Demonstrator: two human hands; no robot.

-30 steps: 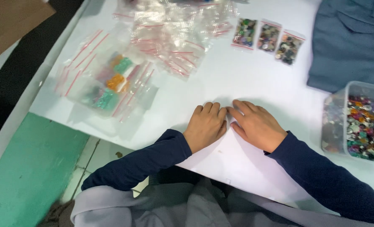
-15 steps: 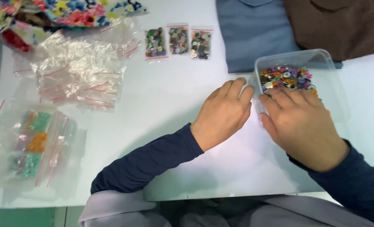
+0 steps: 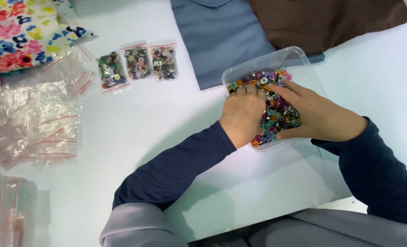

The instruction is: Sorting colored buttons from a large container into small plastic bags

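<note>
A clear plastic tub [image 3: 299,57] full of mixed coloured buttons [image 3: 276,114] sits on a white desk [image 3: 167,119], toward its right side. Both hands rest inside the tub on the buttons: the left hand [image 3: 242,114] lies palm down with fingers curled, the right hand [image 3: 313,114] lies flat beside it, fingers spread; whether either is pinching a button cannot be told. Behind the tub lie folded blue cloth [image 3: 222,32] and brown cloth [image 3: 322,20]. To the left stand three small filled bags [image 3: 137,64], a heap of empty clear bags [image 3: 29,119], and flowered fabric [image 3: 18,32].
</note>
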